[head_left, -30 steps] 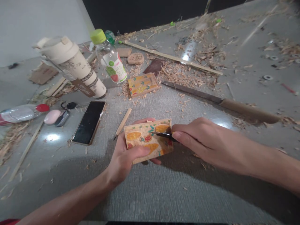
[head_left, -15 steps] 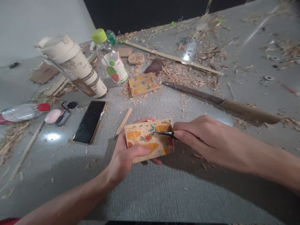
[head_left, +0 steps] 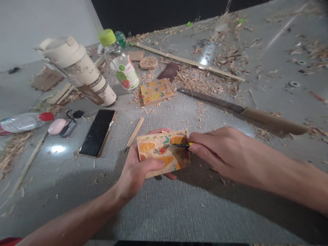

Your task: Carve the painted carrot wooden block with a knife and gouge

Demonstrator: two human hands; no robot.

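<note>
Left fingers [head_left: 153, 164] gripping painted block [head_left: 153, 147] | right fingers [head_left: 205, 152] pinching brush [head_left: 179, 145] | bottle [head_left: 122, 68] capped, tumbler [head_left: 82, 68] lidded

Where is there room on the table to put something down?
Most room is on the mat between the left arm and right arm, nearer than the held block. A smaller patch lies between the phone and the left arm. It is crowded around the tumbler, bottle and keys, and in the shavings beyond the knife.
</note>
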